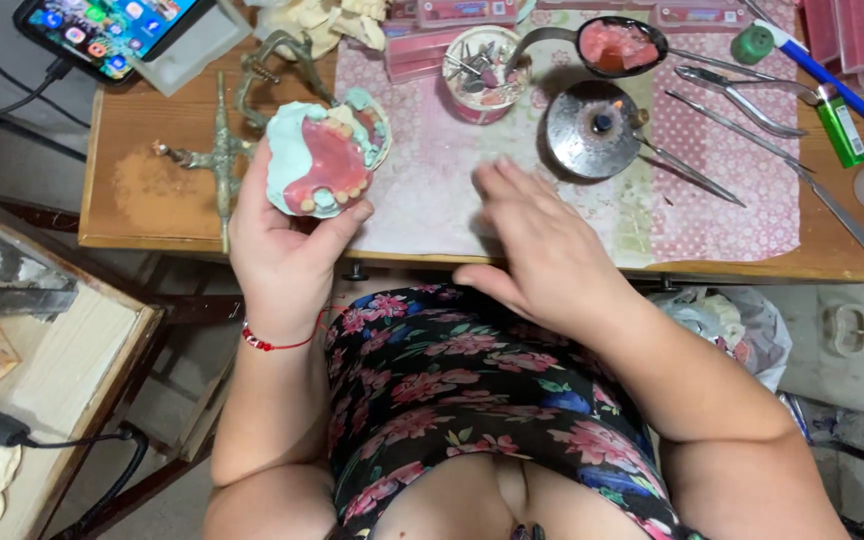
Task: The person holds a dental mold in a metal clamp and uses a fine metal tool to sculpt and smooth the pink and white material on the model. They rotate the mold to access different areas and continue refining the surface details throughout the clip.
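Holding denture cast (327, 160) in left hand (282, 235), seemingly.

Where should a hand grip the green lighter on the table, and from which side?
Grip the green lighter across its long body, probably coming from above. It lies flat near the table's right edge, its sides free, with a blue pen close by its top end.

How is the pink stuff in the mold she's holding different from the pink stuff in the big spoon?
The pink wax in the dental mold is smooth, arch-shaped and set with small teeth; the pink wax in the ladle is a lumpy heap with no teeth. The mold sits in the left hand; the ladle rests on the table, untouched. Both look the same pink.
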